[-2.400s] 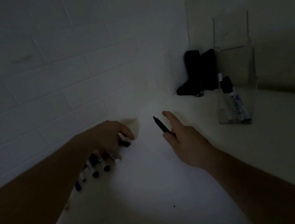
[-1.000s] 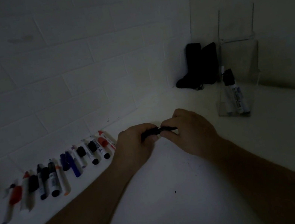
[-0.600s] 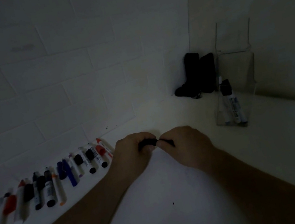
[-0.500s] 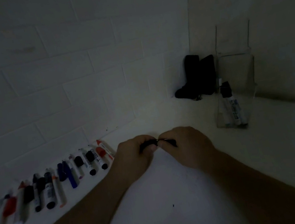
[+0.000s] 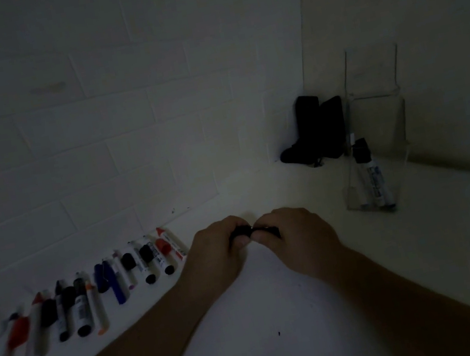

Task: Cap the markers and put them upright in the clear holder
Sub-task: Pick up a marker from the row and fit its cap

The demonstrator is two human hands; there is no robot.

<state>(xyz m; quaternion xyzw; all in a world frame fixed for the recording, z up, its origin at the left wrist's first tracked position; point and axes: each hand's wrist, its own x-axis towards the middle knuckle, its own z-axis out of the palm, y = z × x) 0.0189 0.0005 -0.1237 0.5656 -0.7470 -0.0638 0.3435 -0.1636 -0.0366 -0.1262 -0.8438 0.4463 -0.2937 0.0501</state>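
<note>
Dim white counter (image 5: 282, 310), tiled corner. Black marker (image 5: 263, 230) at centre, pinched in my right hand (image 5: 293, 238); my left hand (image 5: 218, 251) grips its cap (image 5: 239, 233), pressing them together. Clear holder (image 5: 377, 152) at 2 o'clock, loose markers (image 5: 113, 280) at 9.

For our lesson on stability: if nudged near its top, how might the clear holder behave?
The clear holder is tall over a narrow base, so it would probably tip rather than slide. Only a few markers weigh it down, so it is likely light. Its smooth walls may feel slippery.
</note>
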